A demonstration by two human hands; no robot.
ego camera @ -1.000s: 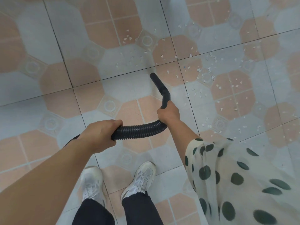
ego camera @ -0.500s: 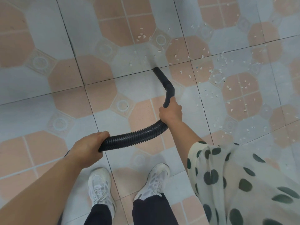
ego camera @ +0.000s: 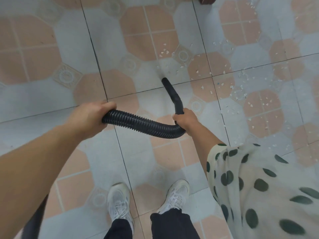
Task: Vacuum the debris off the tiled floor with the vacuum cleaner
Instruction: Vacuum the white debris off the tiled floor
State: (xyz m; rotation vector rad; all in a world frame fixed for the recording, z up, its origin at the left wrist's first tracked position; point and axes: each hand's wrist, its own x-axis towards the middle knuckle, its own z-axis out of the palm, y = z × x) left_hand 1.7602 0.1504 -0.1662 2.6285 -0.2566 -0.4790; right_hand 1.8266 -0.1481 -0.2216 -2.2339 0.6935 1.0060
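Note:
A black ribbed vacuum hose (ego camera: 143,124) runs between my two hands. My left hand (ego camera: 89,116) is closed around the hose at its left end. My right hand (ego camera: 185,119) grips the bend where the hose meets the smooth black nozzle (ego camera: 172,94). The nozzle tip points down at the tiled floor (ego camera: 120,152), just below a tile seam. Small white debris bits (ego camera: 248,104) are scattered over the tiles to the right of the nozzle, and a few white bits (ego camera: 164,53) lie just beyond its tip.
My two white sneakers (ego camera: 119,202) stand on the tiles below the hose. A cream sleeve with dark dots (ego camera: 259,187) fills the lower right. A dark brown object (ego camera: 206,0) shows at the top edge. More hose (ego camera: 34,219) hangs under my left forearm.
The view has shifted so the debris sits further right. My left hand has risen and moved right along the hose. The nozzle tip has advanced toward the bits near the seam.

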